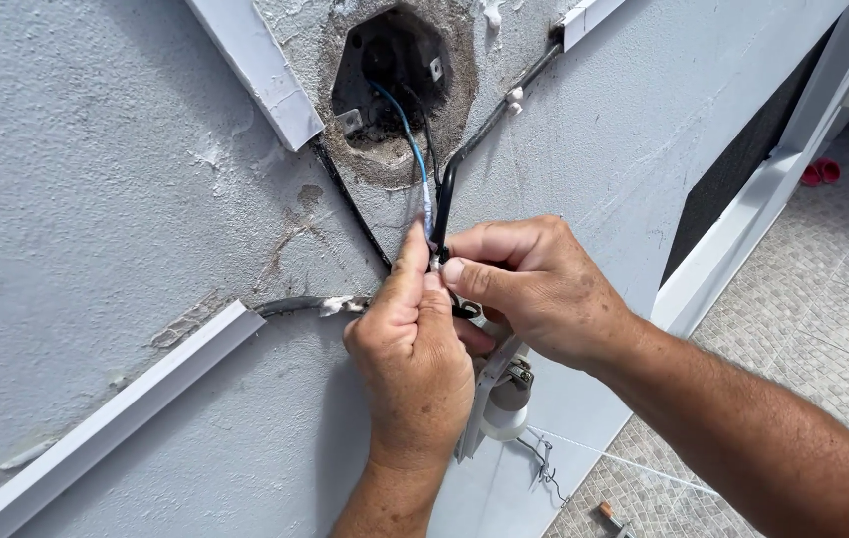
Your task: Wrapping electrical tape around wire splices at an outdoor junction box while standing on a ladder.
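A blue wire [407, 130] and a black wire [444, 194] come out of a dark round wall box [390, 65] set in broken plaster. My left hand [413, 359] pinches the wires at their lower end, thumb pointing up along them. From the right, my right hand [529, 284] grips the same spot with thumb and forefinger. Below the hands hangs a white lamp holder [504, 399], partly hidden by my left hand. The wire ends themselves are covered by my fingers.
White cable trunking pieces run along the grey rough wall at upper left [255, 65], lower left [116, 418] and top [584, 18]. Black cables [295, 305] lie bare on the wall. A white door frame [743, 209] and tiled floor [823, 299] are at right.
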